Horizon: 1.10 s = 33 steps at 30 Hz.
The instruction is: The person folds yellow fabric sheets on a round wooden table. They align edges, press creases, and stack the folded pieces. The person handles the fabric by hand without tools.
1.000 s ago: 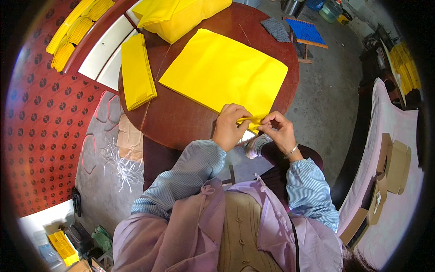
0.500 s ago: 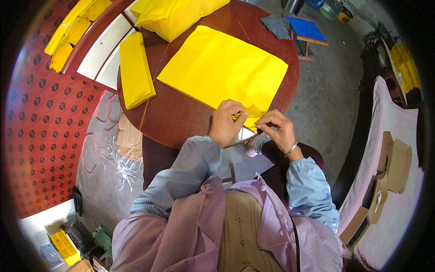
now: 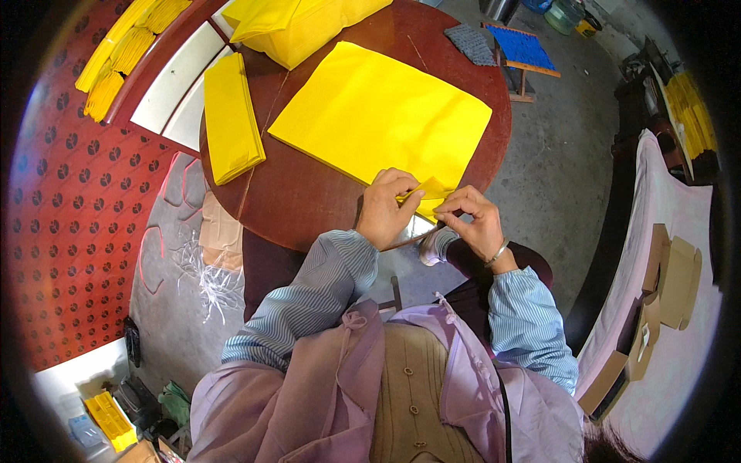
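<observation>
A flat stack of bright yellow fabric-like sheets lies on the round brown table, its near corner at the table's front edge. My left hand pinches the turned-up part of the top sheet at that corner, thumb against curled fingers. Just to the right, my right hand is closed too, its thumb and fingertips pinching the same sheet's edge. The fingers partly hide the corner, so what exactly lies between the right fingertips is hard to see.
A narrow folded yellow bundle lies left of the stack, and a bulky yellow pile stands behind. A grey cloth rests at the far right edge. Beyond the table stands a blue-topped folding stool. Open cardboard boxes lie at right.
Hardly anything differs. Both hands keep their pinch at the sheet's corner, and the view has shifted very slightly.
</observation>
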Available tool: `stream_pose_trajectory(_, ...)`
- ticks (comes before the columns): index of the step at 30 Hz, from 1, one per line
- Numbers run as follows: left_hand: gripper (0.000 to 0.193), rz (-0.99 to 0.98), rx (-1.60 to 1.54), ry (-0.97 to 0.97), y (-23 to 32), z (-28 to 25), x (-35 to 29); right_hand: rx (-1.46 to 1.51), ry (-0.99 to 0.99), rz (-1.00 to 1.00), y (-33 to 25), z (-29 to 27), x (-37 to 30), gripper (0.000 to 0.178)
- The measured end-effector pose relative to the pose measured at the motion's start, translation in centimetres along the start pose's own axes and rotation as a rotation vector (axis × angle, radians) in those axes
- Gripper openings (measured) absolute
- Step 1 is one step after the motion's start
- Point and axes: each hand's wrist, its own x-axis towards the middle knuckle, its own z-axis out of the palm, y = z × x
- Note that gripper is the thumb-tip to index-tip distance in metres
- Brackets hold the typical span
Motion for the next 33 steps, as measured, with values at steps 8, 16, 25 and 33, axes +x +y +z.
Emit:
stream_pose_trajectory(8,0.015,0.052,-0.032,-0.029,-0.2,-0.6,0.0,0.155,0.007,0.184,0.9,0.3,0.4,0.012)
stream_pose_trajectory(16,0.023,0.175,-0.003,-0.054,-0.1,-0.7,-0.1,0.211,0.03,0.224,1.1,0.6,0.4,0.013)
stream_pose_trajectory(25,0.017,0.116,0.114,0.087,0.4,1.0,-0.6,0.088,0.041,0.09,0.3,0.2,-0.2,0.02)
stream_pose_trajectory(33,0.016,-0.032,0.012,0.0,0.2,0.2,0.1,-0.027,0.021,0.057,0.1,-0.1,0.0,0.008)
